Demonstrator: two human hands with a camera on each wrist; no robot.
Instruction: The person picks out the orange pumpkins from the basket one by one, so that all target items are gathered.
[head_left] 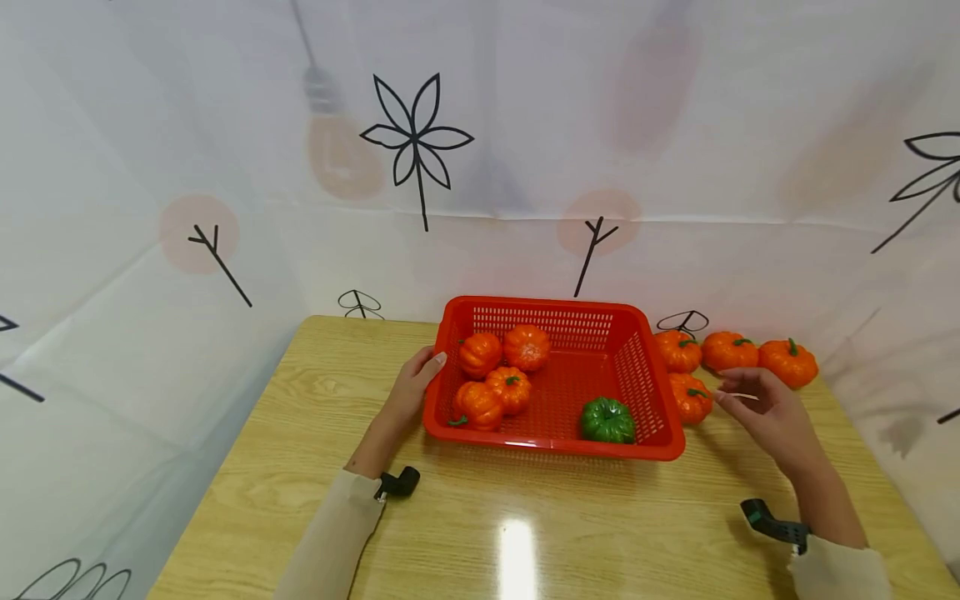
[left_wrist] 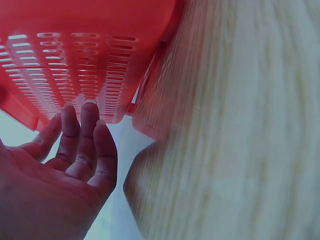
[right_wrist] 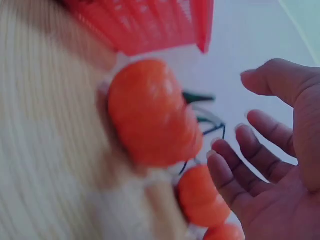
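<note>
A red plastic basket [head_left: 555, 452] with slotted walls stands on the table. My left hand [head_left: 411, 385] holds its left side, thumb at the rim; in the left wrist view the fingers [left_wrist: 90, 135] reach up to the outer wall. Several small orange pumpkins [head_left: 480, 406] sit in the left part of the basket, and one green pumpkin [head_left: 608, 420] in the front right corner. My right hand [head_left: 772, 417] hovers with parted fingers beside an orange pumpkin [head_left: 690, 397] just right of the basket. In the right wrist view nothing lies between its fingers and thumb.
Behind that pumpkin, more orange pumpkins [head_left: 730, 351] line the back right of the wooden table [head_left: 315, 417]. A white cloth [head_left: 480, 167] printed with plant drawings hangs behind the table's back edge.
</note>
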